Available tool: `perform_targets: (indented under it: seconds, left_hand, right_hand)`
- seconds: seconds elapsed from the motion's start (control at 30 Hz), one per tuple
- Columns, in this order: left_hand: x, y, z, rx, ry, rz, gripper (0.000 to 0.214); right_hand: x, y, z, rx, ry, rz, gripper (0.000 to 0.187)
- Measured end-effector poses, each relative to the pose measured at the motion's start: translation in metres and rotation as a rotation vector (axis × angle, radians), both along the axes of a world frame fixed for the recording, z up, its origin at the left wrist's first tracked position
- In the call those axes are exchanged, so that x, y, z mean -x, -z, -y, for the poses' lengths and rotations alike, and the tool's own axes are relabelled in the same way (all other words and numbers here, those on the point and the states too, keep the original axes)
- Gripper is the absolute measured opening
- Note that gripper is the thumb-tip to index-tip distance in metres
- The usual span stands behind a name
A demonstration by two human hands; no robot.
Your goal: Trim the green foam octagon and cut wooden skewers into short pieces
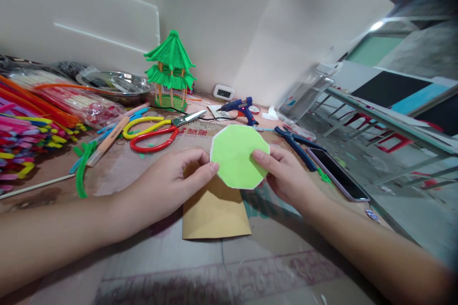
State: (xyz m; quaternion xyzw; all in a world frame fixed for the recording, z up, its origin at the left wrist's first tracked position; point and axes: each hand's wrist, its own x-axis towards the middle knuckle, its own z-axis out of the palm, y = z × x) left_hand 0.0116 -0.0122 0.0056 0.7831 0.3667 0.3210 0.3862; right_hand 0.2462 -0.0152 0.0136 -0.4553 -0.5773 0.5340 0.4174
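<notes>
Between my two hands is a light green octagon of card (239,155) with a thin white edge, raised above the table and tilted toward me. My left hand (184,171) pinches its left edge between thumb and fingers. On the right edge, my right hand (286,171) has its thumb on the green face and its fingers behind. Below the octagon lies a piece of brown card (216,214), its upper part hidden. Scissors (153,136) with one yellow and one red handle lie open beyond my left hand.
A green-roofed pavilion model (171,74) stands behind, near a small digital clock (223,92) and a blue glue gun (239,108). Pliers (296,145) and a phone (338,174) lie at right. Colourful pipe cleaners (32,138) and a metal bowl (118,83) are at left.
</notes>
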Motion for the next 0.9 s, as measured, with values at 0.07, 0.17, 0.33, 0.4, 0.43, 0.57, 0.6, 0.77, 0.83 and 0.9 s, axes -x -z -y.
perform_targets:
  seconds: [0.07, 0.17, 0.33, 0.4, 0.43, 0.57, 0.6, 0.77, 0.83, 0.9]
  left_hand:
    - [0.002, 0.003, -0.003, -0.143, -0.007, -0.111, 0.033]
    - [0.004, 0.009, -0.009, -0.331, 0.01, -0.321, 0.036]
    - [0.001, 0.018, -0.012, -0.427, -0.003, -0.556, 0.057]
    - [-0.001, 0.019, -0.011, -0.445, -0.026, -0.576, 0.057]
    - [-0.002, 0.019, -0.01, -0.451, -0.035, -0.582, 0.056]
    - [-0.002, 0.019, -0.009, -0.467, -0.056, -0.591, 0.058]
    - [-0.002, 0.019, -0.009, -0.467, -0.057, -0.589, 0.059]
    - [-0.001, 0.018, -0.009, -0.449, -0.049, -0.593, 0.059]
    - [-0.002, 0.018, -0.009, -0.452, -0.045, -0.594, 0.06]
    - [-0.002, 0.019, -0.008, -0.467, -0.041, -0.596, 0.059]
  right_hand:
    - [-0.006, -0.007, -0.002, -0.03, -0.012, 0.109, 0.028]
    - [-0.007, -0.012, 0.0, -0.184, 0.055, 0.302, 0.021]
    - [0.008, 0.001, 0.005, -0.548, 0.087, 0.722, 0.029]
    - [0.013, 0.01, 0.005, -0.588, 0.062, 0.865, 0.04]
    - [0.015, 0.014, 0.005, -0.589, 0.048, 0.913, 0.043]
    - [0.015, 0.012, 0.005, -0.562, 0.025, 0.937, 0.046]
    - [0.014, 0.007, 0.006, -0.543, 0.011, 0.931, 0.047]
    - [0.007, -0.015, 0.019, -0.408, -0.122, 0.985, 0.045]
    - [0.008, -0.016, 0.019, -0.416, -0.098, 1.0, 0.044]
    - [0.012, -0.012, 0.015, -0.46, -0.04, 0.99, 0.045]
